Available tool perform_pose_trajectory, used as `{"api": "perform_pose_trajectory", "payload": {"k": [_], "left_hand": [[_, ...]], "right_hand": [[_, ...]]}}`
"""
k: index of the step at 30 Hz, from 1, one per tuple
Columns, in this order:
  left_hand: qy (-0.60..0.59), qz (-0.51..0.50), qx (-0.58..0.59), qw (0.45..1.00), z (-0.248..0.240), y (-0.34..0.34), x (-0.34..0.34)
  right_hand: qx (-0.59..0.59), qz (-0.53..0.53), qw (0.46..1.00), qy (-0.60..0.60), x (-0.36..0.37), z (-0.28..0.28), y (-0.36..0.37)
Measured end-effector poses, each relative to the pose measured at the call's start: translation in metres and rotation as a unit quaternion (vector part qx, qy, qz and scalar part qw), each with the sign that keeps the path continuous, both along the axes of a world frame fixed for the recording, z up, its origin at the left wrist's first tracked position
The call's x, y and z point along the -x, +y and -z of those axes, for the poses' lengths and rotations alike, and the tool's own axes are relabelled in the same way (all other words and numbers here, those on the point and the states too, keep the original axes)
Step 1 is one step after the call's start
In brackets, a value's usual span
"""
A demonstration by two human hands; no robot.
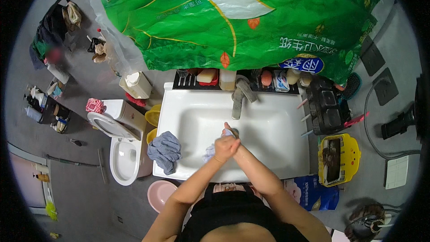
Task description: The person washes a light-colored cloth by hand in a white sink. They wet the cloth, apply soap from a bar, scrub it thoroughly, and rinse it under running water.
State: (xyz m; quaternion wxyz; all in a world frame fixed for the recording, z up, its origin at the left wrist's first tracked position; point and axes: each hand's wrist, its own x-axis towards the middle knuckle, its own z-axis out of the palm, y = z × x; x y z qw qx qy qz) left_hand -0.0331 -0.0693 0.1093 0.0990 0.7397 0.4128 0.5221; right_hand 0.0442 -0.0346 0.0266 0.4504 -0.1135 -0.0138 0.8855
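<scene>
Over the white sink basin (197,107) my two hands are pressed together. My left hand (226,147) is closed in a fist, with a thin band on its wrist. Just beyond it, my right hand (226,129) is closed too, its fingers partly hidden behind the left. Between and beside them shows a pale, whitish-lilac cloth (208,153), bunched up and partly hidden by the left hand and wrist. The metal faucet (237,107) stands just beyond my hands. A crumpled blue-grey cloth (165,152) hangs over the sink's left rim.
Behind the sink, a black rack (186,83) holds soaps and bottles below a large green plastic package (201,27). A toilet (123,161) and pink basin (162,195) are to the left. At right are a black tray (327,107) and yellow basket (354,152).
</scene>
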Motion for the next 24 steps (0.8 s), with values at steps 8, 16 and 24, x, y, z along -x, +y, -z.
{"api": "perform_pose_trajectory", "payload": {"k": [8, 16, 24], "left_hand": [[-0.029, -0.031, 0.032, 0.999, -0.02, -0.01, -0.01], [-0.068, -0.135, 0.365, 0.919, -0.004, 0.046, 0.052], [-0.048, 0.0, 0.154, 0.987, -0.021, -0.018, 0.0]], "right_hand": [[0.113, 0.011, 0.973, -0.2, 0.008, -0.04, -0.006], [-0.008, -0.093, 0.955, -0.283, 0.007, -0.091, -0.027], [0.189, 0.019, 0.925, -0.329, -0.01, -0.065, -0.009]]}}
